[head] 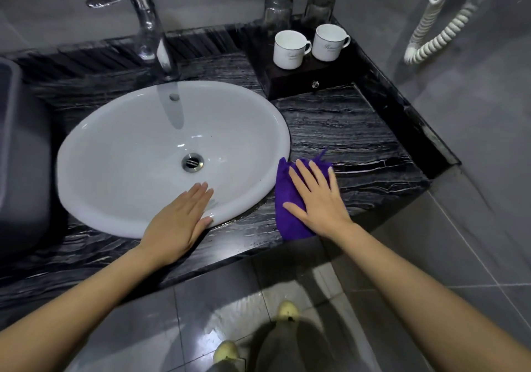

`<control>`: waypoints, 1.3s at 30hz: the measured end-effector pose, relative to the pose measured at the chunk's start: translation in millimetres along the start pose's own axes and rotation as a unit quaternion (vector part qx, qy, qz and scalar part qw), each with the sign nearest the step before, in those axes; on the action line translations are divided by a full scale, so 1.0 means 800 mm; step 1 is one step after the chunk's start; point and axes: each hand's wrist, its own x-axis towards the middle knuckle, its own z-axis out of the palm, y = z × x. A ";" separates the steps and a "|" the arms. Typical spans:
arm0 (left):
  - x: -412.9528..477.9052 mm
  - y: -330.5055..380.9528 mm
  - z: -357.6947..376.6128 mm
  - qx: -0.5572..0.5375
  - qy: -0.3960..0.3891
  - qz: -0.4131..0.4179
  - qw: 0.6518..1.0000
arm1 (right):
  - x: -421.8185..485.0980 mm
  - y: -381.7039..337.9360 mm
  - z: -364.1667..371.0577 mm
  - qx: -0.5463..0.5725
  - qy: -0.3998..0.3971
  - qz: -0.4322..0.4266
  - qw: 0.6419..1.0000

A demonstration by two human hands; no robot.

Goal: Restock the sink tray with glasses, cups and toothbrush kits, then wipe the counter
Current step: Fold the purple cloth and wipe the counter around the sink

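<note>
Bare forearms, no sleeves, grey trousers (287, 348), pale yellow shoes (288, 310)

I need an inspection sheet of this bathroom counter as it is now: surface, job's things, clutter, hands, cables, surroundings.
Surface: black veined stone counter around a white oval basin; basin holds nothing.
Job's things: two white cups upright on the dark tray, two glasses behind them; toothbrush kits not seen.
Clutter: nothing seen.
Hands: right hand flat on a purple cloth right of the basin; left hand flat on the basin's front rim, holding nothing.
Cables: white coiled cord hanging on the right wall.
Surroundings: chrome tap, grey bin at left, grey tiled floor.
</note>
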 end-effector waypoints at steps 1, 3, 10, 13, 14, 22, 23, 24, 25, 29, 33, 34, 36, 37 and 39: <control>0.000 -0.001 0.001 -0.001 0.000 0.000 1.000 | 0.004 0.003 0.006 0.013 -0.013 -0.014 1.000; 0.000 -0.002 0.002 -0.003 0.004 0.004 1.000 | 0.009 -0.001 0.014 0.042 -0.015 -0.012 0.999; 0.001 0.001 0.001 0.000 0.003 0.004 1.000 | 0.006 -0.092 0.034 0.053 0.070 0.190 0.978; 0.001 0.003 -0.001 0.004 0.008 0.006 1.000 | 0.007 -0.125 0.040 0.064 0.058 0.264 0.961; 0.001 0.004 -0.001 0.005 0.009 0.007 1.000 | 0.008 -0.132 0.041 0.063 0.065 0.282 0.955; 0.001 0.004 0.000 0.004 0.025 0.014 1.000 | 0.016 -0.136 0.044 0.050 0.068 0.305 0.948; 0.000 0.004 -0.001 0.005 0.026 0.015 1.000 | 0.018 -0.134 0.045 0.044 0.066 0.300 0.951; 0.000 0.004 -0.001 0.005 0.025 0.015 1.000 | 0.019 -0.130 0.046 0.037 0.060 0.288 0.955; 0.000 0.004 -0.002 0.005 0.024 0.015 1.000 | 0.020 -0.126 0.048 0.032 0.055 0.274 0.960; -0.002 0.004 -0.002 0.013 0.025 0.012 1.000 | 0.025 -0.114 0.045 0.025 0.055 0.252 0.966; -0.004 0.002 -0.003 0.018 0.027 0.018 0.999 | 0.038 -0.077 0.034 0.036 0.051 0.185 0.981; -0.006 0.002 -0.003 0.020 0.026 0.017 0.999 | 0.044 -0.064 0.030 0.041 0.050 0.179 0.982; -0.012 0.000 -0.002 0.021 0.026 0.004 0.999 | 0.056 -0.046 0.022 0.044 0.057 0.185 0.980; -0.016 -0.001 -0.001 0.020 0.026 -0.007 0.999 | 0.061 -0.041 0.020 0.048 0.059 0.190 0.979; -0.025 -0.007 0.001 0.017 0.026 -0.033 0.999 | 0.067 -0.035 0.018 0.061 0.058 0.191 0.978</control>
